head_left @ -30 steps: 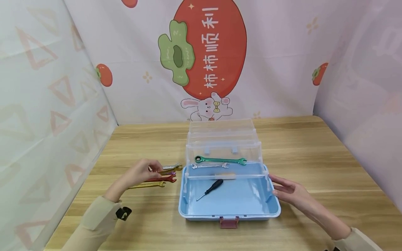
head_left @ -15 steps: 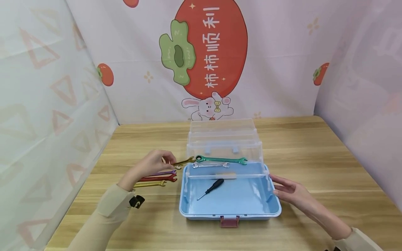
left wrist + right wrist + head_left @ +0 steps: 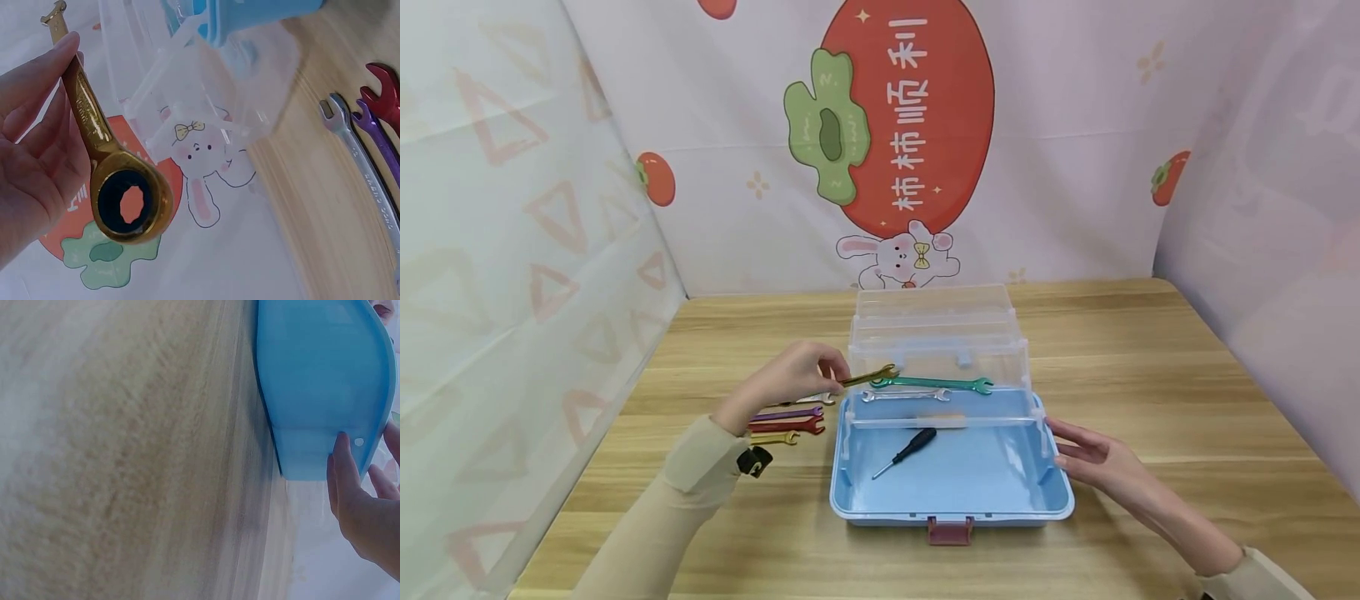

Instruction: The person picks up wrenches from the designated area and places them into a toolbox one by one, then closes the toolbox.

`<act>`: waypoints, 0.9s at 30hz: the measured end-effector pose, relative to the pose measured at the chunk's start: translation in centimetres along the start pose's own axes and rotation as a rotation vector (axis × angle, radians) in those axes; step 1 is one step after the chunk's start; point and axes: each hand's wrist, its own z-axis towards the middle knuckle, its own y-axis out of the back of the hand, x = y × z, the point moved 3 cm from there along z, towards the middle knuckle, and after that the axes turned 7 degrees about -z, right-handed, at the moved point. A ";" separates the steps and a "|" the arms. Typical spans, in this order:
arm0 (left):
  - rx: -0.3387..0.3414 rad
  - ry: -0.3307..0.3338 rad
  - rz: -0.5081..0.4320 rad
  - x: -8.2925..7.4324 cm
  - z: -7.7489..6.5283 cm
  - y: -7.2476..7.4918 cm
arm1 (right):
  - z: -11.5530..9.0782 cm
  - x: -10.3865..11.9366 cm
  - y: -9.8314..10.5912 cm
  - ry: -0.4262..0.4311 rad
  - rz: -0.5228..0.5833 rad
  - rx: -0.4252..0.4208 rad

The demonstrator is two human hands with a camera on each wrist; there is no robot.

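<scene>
My left hand pinches a gold ratcheting wrench by its shaft, up in the air at the left of the toolbox's clear trays. Its ring end points toward the wrist camera. The light-blue toolbox stands with its clear tiers raised. A green ratcheting wrench and a silver wrench lie in the clear tray. On the box floor rests a black-handled screwdriver. My right hand touches the toolbox's right side, its fingers fairly straight against the outer wall.
Left of the toolbox, on the wooden table, lie a silver wrench, a purple wrench, a red wrench and a yellow wrench. Printed cloth hangs behind and on both sides.
My left hand has lifted the gold wrench off the row of wrenches and carried it right and upward, to the clear trays. My right hand has stayed at the toolbox's side.
</scene>
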 end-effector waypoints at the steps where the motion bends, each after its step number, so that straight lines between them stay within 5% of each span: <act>1: 0.004 -0.004 0.007 -0.2 0.2 -0.1 | 0.0 0.0 0.0 0.003 0.002 0.001; 27: 0.143 -0.137 -0.003 -4.2 5.4 -2.4 | -0.1 0.2 0.0 0.000 0.016 0.013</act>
